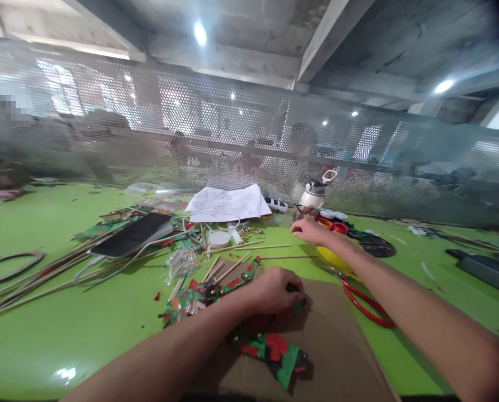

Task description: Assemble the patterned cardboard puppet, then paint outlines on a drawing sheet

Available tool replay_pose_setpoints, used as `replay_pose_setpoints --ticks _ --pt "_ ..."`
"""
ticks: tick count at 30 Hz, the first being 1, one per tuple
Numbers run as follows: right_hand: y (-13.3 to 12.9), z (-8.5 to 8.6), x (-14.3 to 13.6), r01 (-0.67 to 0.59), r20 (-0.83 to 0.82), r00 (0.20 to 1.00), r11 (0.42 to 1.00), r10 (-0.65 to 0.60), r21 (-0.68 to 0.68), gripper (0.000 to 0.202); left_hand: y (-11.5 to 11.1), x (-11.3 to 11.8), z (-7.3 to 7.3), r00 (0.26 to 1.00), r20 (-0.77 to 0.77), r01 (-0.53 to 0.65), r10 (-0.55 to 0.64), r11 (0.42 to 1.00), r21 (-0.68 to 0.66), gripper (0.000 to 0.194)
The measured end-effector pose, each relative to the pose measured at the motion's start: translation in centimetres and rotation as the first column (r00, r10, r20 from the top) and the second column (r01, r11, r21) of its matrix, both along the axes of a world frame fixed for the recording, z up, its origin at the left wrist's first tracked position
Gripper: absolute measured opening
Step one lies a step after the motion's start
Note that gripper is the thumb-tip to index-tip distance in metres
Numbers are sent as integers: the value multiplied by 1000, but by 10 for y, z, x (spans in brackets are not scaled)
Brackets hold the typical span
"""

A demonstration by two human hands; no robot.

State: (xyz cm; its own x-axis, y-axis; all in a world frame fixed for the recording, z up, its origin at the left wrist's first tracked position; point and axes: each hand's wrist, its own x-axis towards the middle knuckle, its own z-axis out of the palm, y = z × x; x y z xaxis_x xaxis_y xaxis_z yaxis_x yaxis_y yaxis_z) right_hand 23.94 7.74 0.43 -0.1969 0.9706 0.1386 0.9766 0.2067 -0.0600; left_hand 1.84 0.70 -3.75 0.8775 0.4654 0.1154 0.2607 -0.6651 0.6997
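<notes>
My left hand [279,289] rests over a brown cardboard sheet [333,335] with its fingers curled. Dark and green bits show at its fingertips, but what it grips is mostly hidden. Below it on the cardboard lies a painted green, red and black cut-out [276,352] with gold fasteners. More painted cut-outs [186,298] are heaped to the left of that hand. My right hand [310,230] reaches forward beside the paint pots [339,228], fingers bent together; anything between them is too small to make out. Under my right forearm are red-handled scissors [369,307].
A phone [134,234] with a white cable lies at left on thin sticks [43,279]. White papers [230,204], a bottle [313,195] and a bag of small parts [183,262] stand or lie farther back. A perforated screen [232,134] closes the table's far side.
</notes>
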Motion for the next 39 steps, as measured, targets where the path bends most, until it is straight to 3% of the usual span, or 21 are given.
replay_pose_setpoints --ticks 11,16,23,29,34,39 --pt "10 -26 -36 -14 110 993 986 33 -168 35 -1 -1 2 1000 -23 7 -7 999 33 23" --pt "6 -19 -45 -62 129 988 984 84 -167 38 1 1 -4 1000 -3 15 -15 999 40 23" --pt "-23 -9 -75 -194 185 952 947 245 -256 21 -8 -1 1 999 -36 21 -19 999 40 25" --pt "-26 -13 -80 -166 254 945 970 207 -176 22 -12 2 -2 997 19 75 -76 995 73 26" --pt "-20 -18 -71 -158 210 961 980 180 -117 21 -8 2 -4 999 -21 49 -50 999 -18 26" --pt "-20 -16 -73 -227 121 964 969 237 -92 19 -7 4 -7 1000 10 23 -22 996 -85 23"
